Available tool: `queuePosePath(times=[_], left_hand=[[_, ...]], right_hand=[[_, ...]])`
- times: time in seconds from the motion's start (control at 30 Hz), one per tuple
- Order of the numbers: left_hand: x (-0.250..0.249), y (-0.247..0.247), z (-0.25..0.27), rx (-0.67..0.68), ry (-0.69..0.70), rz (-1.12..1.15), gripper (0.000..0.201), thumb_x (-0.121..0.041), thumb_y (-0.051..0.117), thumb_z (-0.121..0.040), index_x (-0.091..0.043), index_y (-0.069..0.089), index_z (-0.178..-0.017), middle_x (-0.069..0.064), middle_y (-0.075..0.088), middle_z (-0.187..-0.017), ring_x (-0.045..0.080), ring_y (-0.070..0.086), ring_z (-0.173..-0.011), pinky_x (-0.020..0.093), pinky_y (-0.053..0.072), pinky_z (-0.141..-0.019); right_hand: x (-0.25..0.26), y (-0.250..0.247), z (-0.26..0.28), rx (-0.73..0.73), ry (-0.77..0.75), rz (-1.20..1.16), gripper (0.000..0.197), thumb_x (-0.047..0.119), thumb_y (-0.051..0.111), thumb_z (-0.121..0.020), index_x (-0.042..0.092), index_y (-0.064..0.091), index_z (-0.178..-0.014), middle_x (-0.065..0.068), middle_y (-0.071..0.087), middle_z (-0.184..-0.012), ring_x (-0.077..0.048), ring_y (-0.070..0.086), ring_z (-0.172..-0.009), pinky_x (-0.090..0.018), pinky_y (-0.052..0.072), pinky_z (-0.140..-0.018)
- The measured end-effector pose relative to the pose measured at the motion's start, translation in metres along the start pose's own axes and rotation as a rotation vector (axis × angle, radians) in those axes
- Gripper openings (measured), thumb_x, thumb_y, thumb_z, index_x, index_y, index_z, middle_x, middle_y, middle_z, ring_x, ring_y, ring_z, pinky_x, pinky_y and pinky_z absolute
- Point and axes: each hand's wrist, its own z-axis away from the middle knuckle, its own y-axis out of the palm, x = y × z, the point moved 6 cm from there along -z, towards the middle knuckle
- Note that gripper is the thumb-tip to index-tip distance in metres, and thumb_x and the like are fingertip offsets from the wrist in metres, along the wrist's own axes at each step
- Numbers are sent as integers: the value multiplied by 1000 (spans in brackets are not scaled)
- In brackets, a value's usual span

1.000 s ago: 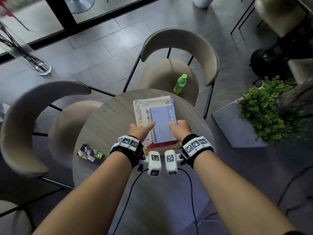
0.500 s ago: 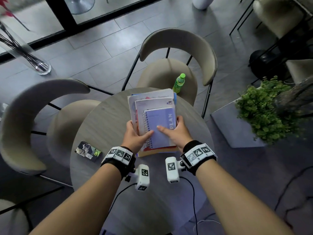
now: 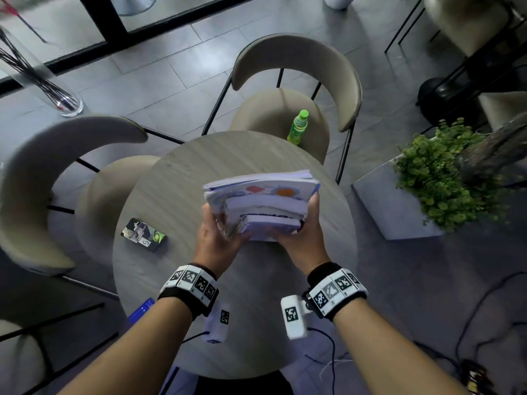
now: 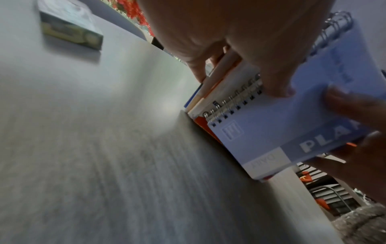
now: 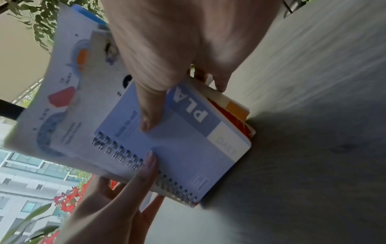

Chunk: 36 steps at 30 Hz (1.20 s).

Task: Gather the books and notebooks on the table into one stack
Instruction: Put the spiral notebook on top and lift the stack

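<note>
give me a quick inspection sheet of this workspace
surface: round wood-grain table.
job's things: stack of books and notebooks, tilted up on its near edge, blue spiral daily planner facing the person.
clutter: small printed box on the table's left; blue object at the near-left edge.
grippers: left hand and right hand grip the stack's sides, thumbs on the planner.
cables: wrist-camera cable; more on the floor.
surroundings: beige chairs, green bottle on one, potted plant, glass vase.
</note>
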Motion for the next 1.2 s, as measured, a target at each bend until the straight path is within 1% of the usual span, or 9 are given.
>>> queuePosePath(times=[0.1, 0.2, 0.37, 0.53, 0.67, 0.8, 1.0, 1.1, 1.2], left_hand=[[12, 5, 6, 43, -50, -90, 88, -33, 88, -69, -9, 39, -139, 9, 64, -124, 28, 61, -115, 26, 42, -87], [22, 10, 8, 90, -47, -142, 91, -39, 82, -72, 0, 38, -142, 16, 63, -127, 31, 61, -118, 19, 38, -86], [31, 12, -5, 172, -9, -113, 76, -42, 76, -77, -25, 29, -135, 10, 62, -129, 27, 60, -118, 40, 50, -94], [29, 4, -10, 222, -83, 4, 57, -47, 82, -71, -23, 55, -115, -11, 70, -107, 3, 69, -98, 37, 57, -87], [40, 1, 4, 261, -219, -84, 58, -54, 84, -66, -19, 65, -108, -4, 76, -103, 9, 73, -91, 34, 63, -75], [56, 7, 27, 350, -328, -243, 66, -68, 77, -58, -17, 72, -100, -1, 79, -98, 16, 74, -88, 40, 61, -80], [65, 9, 57, 317, -368, -362, 53, -65, 76, -64, -19, 71, -91, -3, 77, -88, 16, 72, -80, 37, 60, -73], [56, 7, 61, 265, -314, -476, 57, -70, 71, -66, -19, 70, -91, -2, 76, -88, 20, 71, -81, 34, 58, -70], [47, 8, 64, 279, -269, -602, 64, -77, 65, -66, -17, 65, -89, 0, 72, -87, 24, 68, -82, 34, 55, -66]], right_hand=[[-17, -1, -4, 73, 51, 56, 95, 10, 97, -63, 10, 44, -141, -6, 69, -129, -24, 69, -118, -57, 54, -102], [-32, -1, -5, 138, 89, 181, 76, 7, 94, -67, 8, 53, -131, -3, 70, -118, -20, 70, -108, -49, 57, -98], [-30, 0, -16, 119, 122, 188, 61, 23, 97, -59, 35, 64, -109, 14, 74, -104, -5, 71, -99, -32, 60, -89], [-28, -2, -11, 112, 269, 137, 51, 26, 99, -62, 22, 66, -102, 8, 77, -99, -6, 73, -89, -32, 62, -82], [-36, -1, 3, 207, 409, 150, 50, 28, 93, -72, 14, 70, -114, 4, 77, -107, -12, 74, -97, -31, 62, -84], [-57, -3, 25, 314, 534, 239, 32, 35, 90, -76, 21, 71, -97, 1, 78, -105, -9, 75, -87, -27, 62, -80], [-82, -9, 45, 367, 649, 357, 67, 54, 91, -63, 10, 75, -111, -2, 81, -105, -15, 78, -89, -38, 65, -85], [-73, -11, 47, 359, 674, 453, 65, 58, 88, -65, 10, 71, -106, -4, 79, -99, -18, 77, -83, -32, 62, -66], [-61, -14, 46, 406, 669, 610, 57, 67, 83, -65, 18, 63, -87, -7, 78, -94, -26, 78, -81, -42, 67, -71]])
